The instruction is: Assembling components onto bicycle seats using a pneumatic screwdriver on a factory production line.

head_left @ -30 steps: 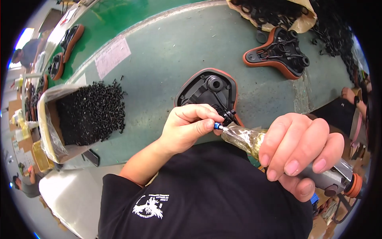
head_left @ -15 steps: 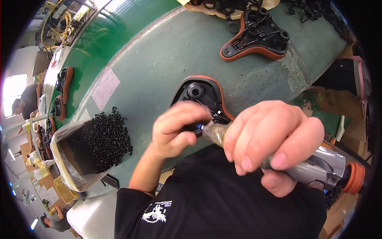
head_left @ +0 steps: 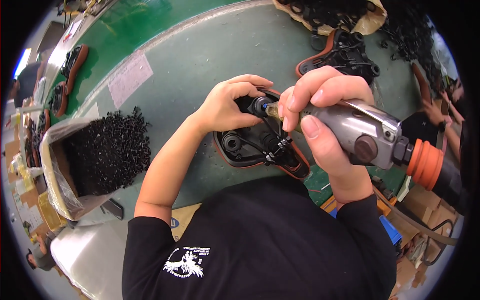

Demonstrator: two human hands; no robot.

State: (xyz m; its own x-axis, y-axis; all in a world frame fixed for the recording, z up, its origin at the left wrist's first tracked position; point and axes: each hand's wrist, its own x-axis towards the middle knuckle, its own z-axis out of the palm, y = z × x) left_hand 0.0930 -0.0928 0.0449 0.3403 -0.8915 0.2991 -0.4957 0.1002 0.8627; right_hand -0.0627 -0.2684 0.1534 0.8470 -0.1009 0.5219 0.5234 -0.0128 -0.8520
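A bicycle saddle [head_left: 256,142] lies underside up on the table in front of me, its black base edged in brown. My left hand [head_left: 227,105] grips its far end, thumb and fingers curved around a round black mount [head_left: 259,106]. In my right hand [head_left: 327,102] is a silver air screwdriver [head_left: 372,132], its hose end orange and black. The tool slants down to the left, and its bit meets the round mount between my left thumb and fingers. Whether a screw sits under the bit is hidden.
Black screws [head_left: 110,152] fill a plastic-lined box at the left. Another upturned saddle [head_left: 345,55] lies at the far right, beside a paper-lined heap of black parts [head_left: 330,15]. More saddles [head_left: 72,65] sit on the green surface at far left. Another person's arm [head_left: 440,117] shows at the right edge.
The saddle has been turned, its narrow end now toward the lower right. My left hand has moved up onto its far end. The screwdriver has moved up, its bit now at the round mount.
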